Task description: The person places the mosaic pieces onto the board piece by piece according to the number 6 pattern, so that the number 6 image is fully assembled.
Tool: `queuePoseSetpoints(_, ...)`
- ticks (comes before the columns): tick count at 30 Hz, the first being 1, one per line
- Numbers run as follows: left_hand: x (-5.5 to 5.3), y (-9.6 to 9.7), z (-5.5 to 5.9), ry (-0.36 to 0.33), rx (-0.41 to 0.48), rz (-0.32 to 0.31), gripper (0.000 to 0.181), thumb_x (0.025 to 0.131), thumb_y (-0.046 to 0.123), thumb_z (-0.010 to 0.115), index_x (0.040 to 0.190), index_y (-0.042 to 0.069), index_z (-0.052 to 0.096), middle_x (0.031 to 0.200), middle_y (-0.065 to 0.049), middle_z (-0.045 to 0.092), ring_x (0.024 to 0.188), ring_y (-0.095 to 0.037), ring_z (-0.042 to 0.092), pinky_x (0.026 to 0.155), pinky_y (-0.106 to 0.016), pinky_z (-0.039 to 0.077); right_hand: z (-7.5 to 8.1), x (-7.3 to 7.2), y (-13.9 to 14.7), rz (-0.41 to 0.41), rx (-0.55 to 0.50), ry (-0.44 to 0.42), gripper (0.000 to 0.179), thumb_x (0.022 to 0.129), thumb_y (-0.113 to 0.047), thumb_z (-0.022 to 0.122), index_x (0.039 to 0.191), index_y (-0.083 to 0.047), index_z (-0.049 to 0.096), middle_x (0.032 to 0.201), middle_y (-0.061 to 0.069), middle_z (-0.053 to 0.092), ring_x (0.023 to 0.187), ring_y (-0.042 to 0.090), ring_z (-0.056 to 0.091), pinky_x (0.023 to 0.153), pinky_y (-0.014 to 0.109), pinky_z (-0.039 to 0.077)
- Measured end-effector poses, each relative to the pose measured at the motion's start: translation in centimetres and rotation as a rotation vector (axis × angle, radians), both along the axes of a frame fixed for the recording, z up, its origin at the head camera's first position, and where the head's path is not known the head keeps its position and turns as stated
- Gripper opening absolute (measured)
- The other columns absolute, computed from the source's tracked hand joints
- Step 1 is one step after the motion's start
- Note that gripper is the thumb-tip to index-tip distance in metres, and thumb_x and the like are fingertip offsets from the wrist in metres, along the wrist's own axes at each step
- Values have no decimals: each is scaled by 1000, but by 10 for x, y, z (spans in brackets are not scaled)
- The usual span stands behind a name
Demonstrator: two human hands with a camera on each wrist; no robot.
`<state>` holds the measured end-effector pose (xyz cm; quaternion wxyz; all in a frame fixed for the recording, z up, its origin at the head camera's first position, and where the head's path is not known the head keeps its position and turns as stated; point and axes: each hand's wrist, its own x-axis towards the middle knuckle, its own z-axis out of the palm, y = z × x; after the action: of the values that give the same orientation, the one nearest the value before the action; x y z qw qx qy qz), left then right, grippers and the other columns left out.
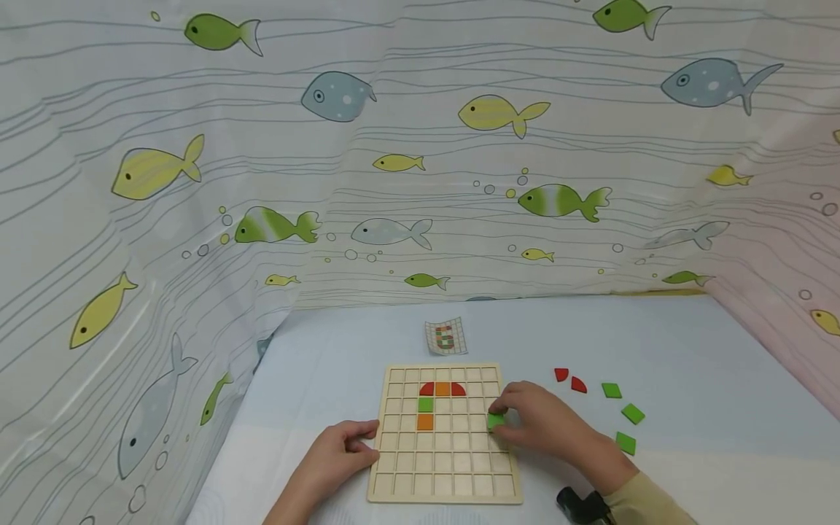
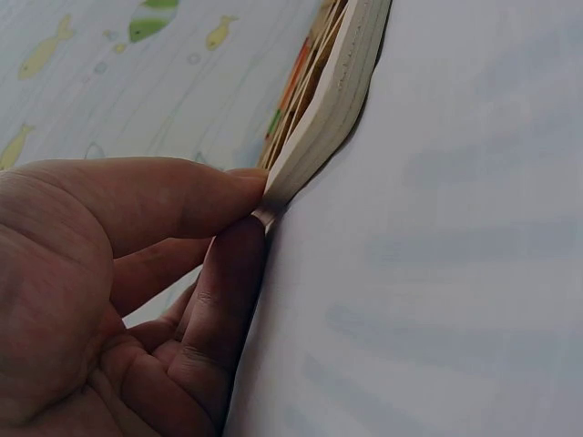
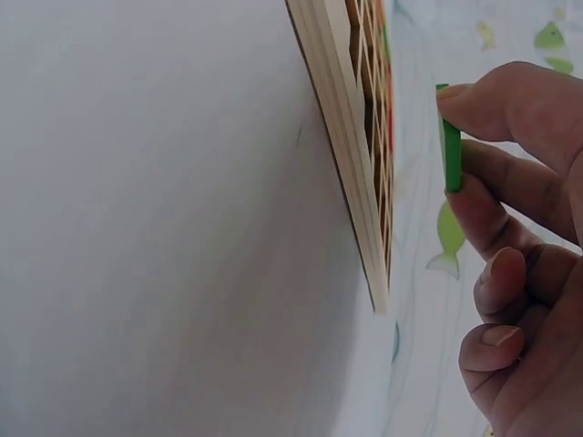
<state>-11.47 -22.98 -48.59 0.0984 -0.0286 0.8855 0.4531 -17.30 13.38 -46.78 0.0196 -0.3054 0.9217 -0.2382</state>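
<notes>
A square wooden grid board (image 1: 407, 499) lies on the table. In its upper cells sit a red quarter-round tile (image 1: 427, 389), an orange square (image 1: 442, 389) and another red quarter-round (image 1: 458, 389). Below the left one come a green square (image 1: 426, 405) and an orange square (image 1: 425, 422). My left hand (image 1: 340, 453) holds the board's left edge, thumb and fingertip on it in the left wrist view. Over the board's right edge, my right hand (image 1: 541, 419) pinches a green square tile (image 3: 452, 150) between thumb and fingers, raised off the board.
Behind the board lies a small card (image 1: 445, 337) printed with a coloured tile pattern. To the right are two loose red quarter-rounds (image 1: 578, 384) and three green squares (image 1: 633, 413). A fish-patterned curtain (image 1: 394, 197) hangs behind and at the sides.
</notes>
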Motion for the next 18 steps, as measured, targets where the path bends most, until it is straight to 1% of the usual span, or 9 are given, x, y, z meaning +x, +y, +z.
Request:
queuePoseSetpoints(6, -2, 1, -1, 3, -14, 4, 55, 76, 23, 86, 125, 6, 69, 110, 0, 69, 79, -13, 61, 68, -29, 49, -1, -3, -17, 8, -5, 2, 23, 82, -30, 81, 101, -17, 77, 93, -16, 60, 90, 7, 54, 80, 30, 50)
queuePoseSetpoints(11, -1, 0, -1, 16, -12, -7, 55, 76, 24, 86, 125, 5, 69, 109, 0, 69, 79, -13, 62, 68, -28, 48, -2, -5, -29, 30, -4, 8, 22, 83, -26, 79, 102, -15, 77, 93, -14, 61, 90, 8, 54, 80, 29, 49)
queuePoseSetpoints(18, 0, 0, -1, 20, 3, -19, 55, 77, 24, 85, 125, 4, 68, 110, -1, 69, 79, -13, 62, 68, -28, 48, -1, -9, -46, 76, 27, 43, 23, 85, -30, 79, 103, -16, 78, 91, -12, 61, 87, 7, 54, 77, 27, 49)
